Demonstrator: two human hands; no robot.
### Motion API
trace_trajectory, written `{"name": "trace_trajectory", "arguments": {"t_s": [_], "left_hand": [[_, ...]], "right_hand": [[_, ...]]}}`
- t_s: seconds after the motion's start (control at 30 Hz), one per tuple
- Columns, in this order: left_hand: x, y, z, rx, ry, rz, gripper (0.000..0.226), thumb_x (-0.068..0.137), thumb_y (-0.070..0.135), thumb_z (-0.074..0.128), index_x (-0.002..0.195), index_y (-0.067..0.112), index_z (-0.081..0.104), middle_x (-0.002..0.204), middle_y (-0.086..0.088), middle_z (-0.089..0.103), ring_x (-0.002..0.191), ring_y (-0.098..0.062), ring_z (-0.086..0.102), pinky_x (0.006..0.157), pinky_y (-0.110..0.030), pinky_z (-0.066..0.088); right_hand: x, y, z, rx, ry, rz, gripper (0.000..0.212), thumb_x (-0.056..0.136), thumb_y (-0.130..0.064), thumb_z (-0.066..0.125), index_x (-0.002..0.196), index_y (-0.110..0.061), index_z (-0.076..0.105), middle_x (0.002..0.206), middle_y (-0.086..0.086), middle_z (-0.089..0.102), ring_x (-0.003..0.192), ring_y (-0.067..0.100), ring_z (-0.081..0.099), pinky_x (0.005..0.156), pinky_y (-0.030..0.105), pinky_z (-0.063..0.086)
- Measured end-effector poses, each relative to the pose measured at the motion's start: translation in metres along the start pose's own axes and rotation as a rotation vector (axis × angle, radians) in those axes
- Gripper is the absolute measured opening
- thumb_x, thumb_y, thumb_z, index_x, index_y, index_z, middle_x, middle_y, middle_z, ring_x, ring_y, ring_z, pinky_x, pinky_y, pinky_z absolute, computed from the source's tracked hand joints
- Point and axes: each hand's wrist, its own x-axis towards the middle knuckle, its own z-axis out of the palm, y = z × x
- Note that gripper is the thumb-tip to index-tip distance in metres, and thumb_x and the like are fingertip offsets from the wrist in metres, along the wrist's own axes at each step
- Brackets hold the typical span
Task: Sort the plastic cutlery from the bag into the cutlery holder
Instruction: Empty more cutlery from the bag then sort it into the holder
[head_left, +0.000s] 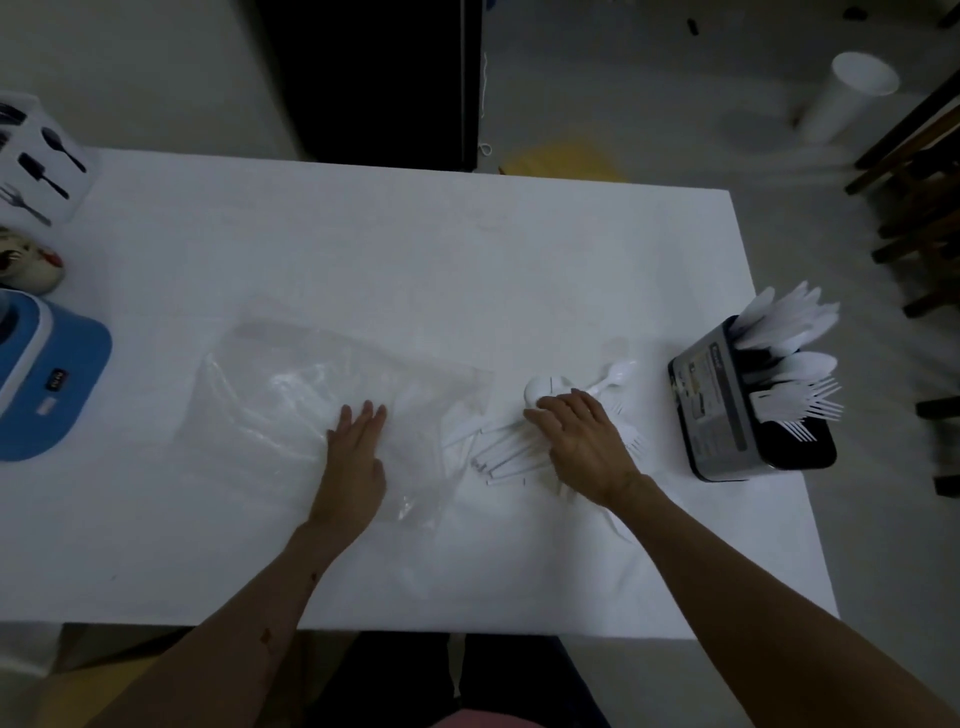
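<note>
White cloth covers the desk (415, 249), with a blue appliance (47, 374) at its left edge and the dark cutlery holder (727, 415) at its right, already standing full of white knives, spoons and forks. Your left hand (356, 457) lies flat with straight fingers on the clear plastic bag (291, 384), pressing it down. Your right hand (582, 441) rests over the loose pile of white cutlery (511, 452) just right of the bag, fingers curled onto the pieces, though I cannot tell whether that grip has closed on any.
</note>
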Motion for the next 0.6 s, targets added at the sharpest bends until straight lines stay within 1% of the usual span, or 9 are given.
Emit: {"name": "trace_trajectory", "arguments": {"t_s": [0.07,0.17,0.2,0.27,0.33,0.4,0.5,0.57,0.6], "left_hand": [[-0.005,0.013,-0.005,0.002,-0.019,0.054,0.074,0.083,-0.005,0.046,0.15,0.018,0.026,0.158,-0.004,0.021,0.148,-0.021,0.0,0.118,-0.05,-0.004],[-0.009,0.026,-0.01,0.086,-0.029,0.133,0.067,0.086,0.032,0.047,0.148,0.04,0.024,0.157,0.009,0.02,0.148,-0.021,-0.002,0.109,-0.06,-0.01],[-0.008,0.029,-0.01,0.124,-0.016,0.157,0.06,0.087,0.045,0.045,0.145,0.044,0.029,0.156,0.012,0.023,0.148,-0.023,0.001,0.106,-0.063,-0.009],[-0.005,0.031,-0.008,0.179,0.013,0.172,0.05,0.085,0.06,0.046,0.133,0.047,0.048,0.15,0.013,0.037,0.147,-0.027,0.012,0.103,-0.069,-0.006],[-0.002,0.029,-0.003,0.199,0.038,0.132,0.04,0.081,0.061,0.054,0.114,0.041,0.065,0.138,0.012,0.053,0.145,-0.027,0.022,0.101,-0.074,-0.004],[-0.001,0.026,-0.002,0.195,0.039,0.073,0.036,0.08,0.059,0.055,0.102,0.036,0.07,0.125,0.012,0.063,0.141,-0.024,0.03,0.102,-0.074,-0.003],[-0.003,0.025,-0.003,0.271,0.029,0.123,0.051,0.079,0.065,0.041,0.107,0.034,0.07,0.116,0.013,0.067,0.133,-0.021,0.043,0.108,-0.064,-0.01],[-0.004,0.022,-0.002,0.314,0.026,0.191,0.057,0.078,0.066,0.043,0.115,0.03,0.067,0.114,0.011,0.068,0.126,-0.019,0.051,0.112,-0.057,-0.009],[-0.004,0.02,-0.001,0.318,0.023,0.213,0.054,0.079,0.063,0.047,0.115,0.029,0.068,0.11,0.01,0.07,0.121,-0.019,0.055,0.114,-0.055,-0.005]], "right_hand": [[0.003,-0.013,-0.002,0.039,-0.051,-0.029,0.065,0.057,-0.002,0.065,0.121,-0.009,0.062,0.121,0.013,0.063,0.109,0.034,0.058,0.107,0.047,0.035],[0.007,-0.032,0.0,0.069,-0.127,-0.229,0.058,0.069,-0.011,0.054,0.127,-0.012,0.061,0.128,0.011,0.062,0.116,0.03,0.056,0.111,0.045,0.032],[0.007,-0.038,0.003,0.067,-0.156,-0.305,0.057,0.073,-0.012,0.056,0.129,-0.014,0.061,0.131,0.009,0.061,0.118,0.029,0.056,0.112,0.045,0.032],[0.006,-0.045,0.009,0.053,-0.217,-0.402,0.06,0.074,-0.017,0.067,0.133,-0.019,0.058,0.135,0.006,0.059,0.125,0.027,0.053,0.115,0.045,0.026],[0.002,-0.048,0.013,0.024,-0.271,-0.438,0.065,0.075,-0.023,0.072,0.138,-0.024,0.053,0.141,0.003,0.055,0.132,0.027,0.047,0.117,0.045,0.017],[-0.001,-0.05,0.016,0.01,-0.318,-0.465,0.071,0.077,-0.025,0.071,0.144,-0.028,0.046,0.147,0.001,0.049,0.139,0.027,0.04,0.119,0.047,0.011],[-0.006,-0.055,0.019,-0.009,-0.35,-0.498,0.078,0.078,-0.027,0.07,0.149,-0.032,0.036,0.154,0.002,0.039,0.144,0.027,0.031,0.12,0.05,0.006],[-0.011,-0.059,0.023,-0.024,-0.355,-0.495,0.085,0.078,-0.028,0.071,0.151,-0.035,0.029,0.156,0.004,0.035,0.146,0.028,0.027,0.12,0.051,0.003],[-0.012,-0.06,0.025,-0.03,-0.354,-0.49,0.087,0.078,-0.028,0.072,0.152,-0.038,0.026,0.157,0.006,0.034,0.147,0.028,0.025,0.12,0.052,0.002]]}}
